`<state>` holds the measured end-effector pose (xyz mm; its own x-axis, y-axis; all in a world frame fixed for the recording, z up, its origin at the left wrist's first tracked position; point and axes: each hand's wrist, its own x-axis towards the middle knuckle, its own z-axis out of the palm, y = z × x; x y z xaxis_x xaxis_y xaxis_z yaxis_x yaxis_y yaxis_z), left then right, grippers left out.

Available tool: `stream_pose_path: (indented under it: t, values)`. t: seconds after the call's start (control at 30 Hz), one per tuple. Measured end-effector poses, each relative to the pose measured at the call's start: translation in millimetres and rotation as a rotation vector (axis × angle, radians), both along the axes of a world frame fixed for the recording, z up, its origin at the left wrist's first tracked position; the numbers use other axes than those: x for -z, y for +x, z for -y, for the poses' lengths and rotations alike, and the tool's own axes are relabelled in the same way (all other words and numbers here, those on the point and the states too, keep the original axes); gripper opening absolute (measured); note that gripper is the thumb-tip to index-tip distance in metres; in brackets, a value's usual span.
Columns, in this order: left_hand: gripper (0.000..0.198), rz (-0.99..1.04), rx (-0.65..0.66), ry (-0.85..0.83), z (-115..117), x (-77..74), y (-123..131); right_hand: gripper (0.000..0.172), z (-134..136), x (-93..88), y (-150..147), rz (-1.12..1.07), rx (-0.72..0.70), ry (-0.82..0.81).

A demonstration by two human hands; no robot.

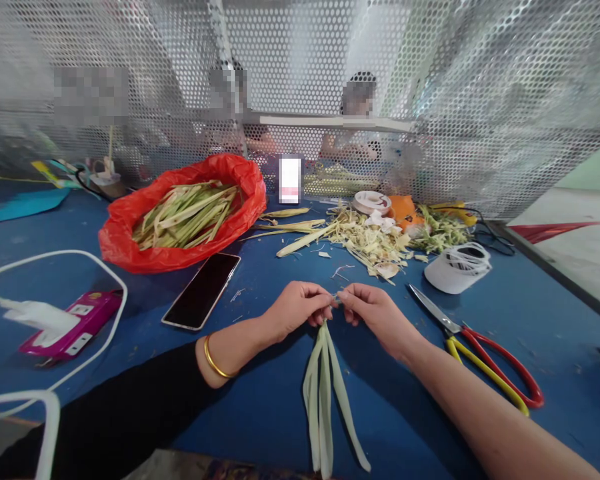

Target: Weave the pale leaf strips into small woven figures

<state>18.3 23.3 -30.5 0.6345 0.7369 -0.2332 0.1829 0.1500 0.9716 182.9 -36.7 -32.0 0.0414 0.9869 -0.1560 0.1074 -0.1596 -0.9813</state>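
Note:
Fingers pinched together, my left hand [307,308] grips the top of a small bundle of pale green leaf strips [324,393]. The strips hang down and fan out over the blue table toward me. My right hand [367,308] is closed beside it, thumb against forefinger, on a thin white string [335,299]. Only a short bit of that string shows between the two sets of fingertips. Scissors [473,340] with one red and one yellow handle lie right of my right hand, blades partly apart. Behind them stands a spool of white string [455,272].
A red plastic bag [180,261] full of leaf strips stands back left, near a phone [201,293]. Plant scraps [373,243] and a tape roll [372,202] lie behind my hands. A purple power strip [77,327] with a white cable is left. Perforated metal screen [300,60] borders the back; people sit beyond.

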Motion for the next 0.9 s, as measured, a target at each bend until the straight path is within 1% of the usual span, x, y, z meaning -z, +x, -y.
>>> stream_pose_path:
  t: [0.13,0.27,0.33,0.4,0.47,0.53,0.63,0.7,0.77,0.83,0.9]
  values:
    - [0.017,0.005,-0.044,-0.035,-2.0,-1.1,-0.2,0.034,-0.4,1.4,3.2,0.033,0.002,0.041]
    - [0.016,0.009,-0.026,-0.078,-4.3,-2.8,-1.0,0.026,1.3,1.9,2.9,0.185,-0.070,0.141]
    - [0.018,0.012,-0.014,-0.096,-5.8,-2.6,-1.7,0.020,3.2,1.3,2.4,0.324,-0.096,0.233]
    - [0.019,0.008,-0.024,-0.102,-7.3,-2.0,-2.3,0.015,5.4,0.2,2.0,0.472,-0.131,0.357]
    - [0.019,0.003,-0.045,-0.106,-8.4,-1.4,-2.7,0.014,7.3,-0.8,1.7,0.594,-0.180,0.480]
    - [0.017,0.003,-0.058,-0.112,-9.0,-1.2,-2.8,0.015,8.6,-1.2,1.5,0.675,-0.209,0.569]
    - [0.014,0.005,-0.065,-0.119,-9.1,-1.6,-2.6,0.017,9.1,-0.3,1.3,0.708,-0.185,0.642]
    - [0.014,0.004,-0.070,-0.120,-8.7,-2.2,-2.4,0.018,9.0,0.5,1.1,0.693,-0.172,0.665]
    - [0.015,-0.007,-0.086,-0.122,-8.3,-3.0,-2.1,0.018,9.5,0.3,0.6,0.678,-0.187,0.671]
    - [0.016,-0.022,-0.102,-0.126,-8.1,-3.8,-1.9,0.017,11.0,-1.3,-0.3,0.659,-0.246,0.661]
    - [0.017,-0.025,-0.106,-0.128,-8.4,-4.4,-2.1,0.013,13.2,-4.1,-1.1,0.599,-0.353,0.621]
